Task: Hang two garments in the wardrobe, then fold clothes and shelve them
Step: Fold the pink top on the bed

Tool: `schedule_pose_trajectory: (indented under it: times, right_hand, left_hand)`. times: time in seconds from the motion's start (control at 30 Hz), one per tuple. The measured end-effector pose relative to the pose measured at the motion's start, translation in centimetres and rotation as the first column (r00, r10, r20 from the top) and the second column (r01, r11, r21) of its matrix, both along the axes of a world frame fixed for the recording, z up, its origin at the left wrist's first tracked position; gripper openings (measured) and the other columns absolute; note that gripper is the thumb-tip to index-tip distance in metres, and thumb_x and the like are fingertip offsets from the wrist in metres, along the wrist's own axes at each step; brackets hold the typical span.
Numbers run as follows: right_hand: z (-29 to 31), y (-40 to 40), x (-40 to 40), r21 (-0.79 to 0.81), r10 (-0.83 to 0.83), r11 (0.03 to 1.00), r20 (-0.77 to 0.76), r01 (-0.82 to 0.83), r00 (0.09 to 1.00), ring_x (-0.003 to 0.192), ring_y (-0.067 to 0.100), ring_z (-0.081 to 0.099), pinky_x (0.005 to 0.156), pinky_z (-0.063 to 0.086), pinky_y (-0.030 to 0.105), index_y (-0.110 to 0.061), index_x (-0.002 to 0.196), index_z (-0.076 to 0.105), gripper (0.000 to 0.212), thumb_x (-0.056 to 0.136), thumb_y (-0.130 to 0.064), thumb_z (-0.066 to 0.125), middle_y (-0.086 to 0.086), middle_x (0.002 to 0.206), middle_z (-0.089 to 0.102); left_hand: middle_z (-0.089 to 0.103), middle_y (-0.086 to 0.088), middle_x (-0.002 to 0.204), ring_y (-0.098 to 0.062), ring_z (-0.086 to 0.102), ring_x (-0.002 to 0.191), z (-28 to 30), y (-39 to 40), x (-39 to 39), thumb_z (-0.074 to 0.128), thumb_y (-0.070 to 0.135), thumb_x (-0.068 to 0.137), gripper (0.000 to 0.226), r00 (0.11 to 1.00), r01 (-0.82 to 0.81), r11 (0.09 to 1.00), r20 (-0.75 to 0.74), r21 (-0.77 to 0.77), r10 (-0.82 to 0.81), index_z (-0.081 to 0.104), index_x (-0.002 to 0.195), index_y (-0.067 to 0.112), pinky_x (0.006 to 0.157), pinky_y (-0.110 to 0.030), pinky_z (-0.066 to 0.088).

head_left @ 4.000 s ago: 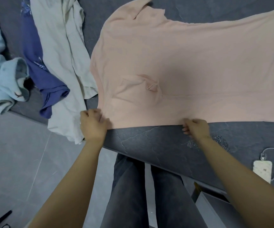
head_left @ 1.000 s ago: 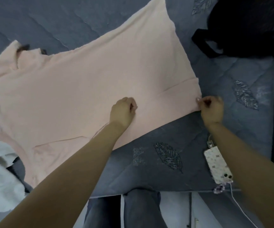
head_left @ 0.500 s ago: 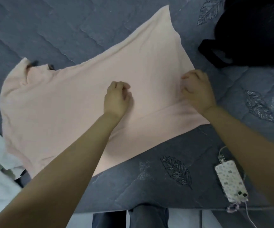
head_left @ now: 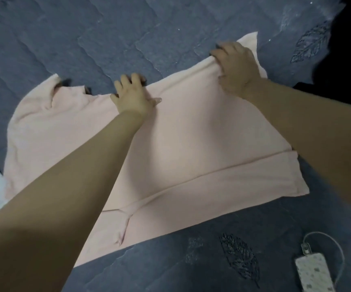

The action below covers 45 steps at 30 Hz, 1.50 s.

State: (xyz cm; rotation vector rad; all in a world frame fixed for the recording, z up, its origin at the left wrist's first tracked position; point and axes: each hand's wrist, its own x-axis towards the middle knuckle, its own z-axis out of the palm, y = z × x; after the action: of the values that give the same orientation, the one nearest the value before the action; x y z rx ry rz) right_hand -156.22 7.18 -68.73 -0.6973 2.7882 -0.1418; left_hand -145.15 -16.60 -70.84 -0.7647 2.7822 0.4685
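A dark grey quilted bedspread (head_left: 107, 34) is spread across nearly the whole view, stitched in wavy lines. Leaf motifs are embroidered into it: one dark leaf (head_left: 241, 260) is seen low down, right of centre, and another (head_left: 309, 47) near the upper right. A phone (head_left: 314, 272) in a pale speckled case is laid flat on the bedspread at the lower right corner, partly cut off by the frame edge. A cable (head_left: 334, 247) is plugged into its upper end and looped round to its right. A black mass (what it is cannot be told) (head_left: 349, 55) is seen at the upper right edge.
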Motion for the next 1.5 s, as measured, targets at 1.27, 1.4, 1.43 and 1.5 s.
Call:
schedule_pose_trajectory:
  times: [1.27, 1.4, 1.43, 1.5]
  right_hand:
    - [3.9, 11.8, 14.5, 0.275, -0.058, 0.961, 0.190, 0.003, 0.980, 0.107, 0.032, 0.046, 0.092, 0.035, 0.039, -0.006, 0.112, 0.057, 0.035, 0.077, -0.007, 0.061, 0.014, 0.115, 0.051]
    - [2.6, 6.7, 15.2, -0.180, 0.161, 0.974, 0.104, -0.140, 0.981, 0.133, 0.033, 0.041, 0.111, 0.034, 0.050, -0.003, 0.137, 0.049, 0.045, 0.093, -0.010, 0.054, 0.019, 0.144, 0.045]
    - [1.8, 5.9, 15.2, -0.172, 0.271, 0.954, 0.140, -0.246, 0.952, 0.145, 0.028, 0.026, 0.119, 0.021, 0.045, -0.007, 0.147, 0.037, 0.049, 0.100, -0.017, 0.046, 0.014, 0.156, 0.030]
    - [-0.2, 5.6, 14.5, -0.035, 0.424, 0.903, 0.228, -0.428, 0.876, 0.150, 0.017, -0.004, 0.122, 0.000, 0.038, -0.018, 0.155, 0.010, 0.054, 0.105, -0.033, 0.026, 0.002, 0.163, 0.000]
  left_hand:
    - [0.065, -0.006, 0.110, -0.034, 0.059, 0.100, 5.7, 4.5, 17.1, 0.046, 0.013, 0.078, 0.041, 0.894, 0.446, 0.851, -0.166, 0.278, -0.415, 0.072, 0.109, 0.012, 0.085, -0.039, 0.047]
    - [0.031, -0.013, 0.155, -0.031, 0.028, 0.143, 3.9, 5.6, 15.0, 0.038, 0.027, 0.097, 0.048, 0.908, 0.419, 0.879, -0.110, 0.226, -0.405, 0.046, 0.143, 0.017, 0.115, -0.048, 0.024]
    - [0.014, -0.012, 0.161, -0.028, 0.012, 0.149, 3.0, 5.8, 14.8, 0.037, 0.032, 0.101, 0.051, 0.914, 0.402, 0.893, -0.033, 0.200, -0.404, 0.032, 0.151, 0.021, 0.118, -0.050, 0.011]
    - [-0.014, -0.006, 0.162, -0.025, -0.013, 0.149, 1.0, 6.0, 14.7, 0.030, 0.043, 0.102, 0.061, 0.915, 0.369, 0.916, 0.109, 0.158, -0.387, 0.003, 0.155, 0.028, 0.118, -0.052, -0.007]
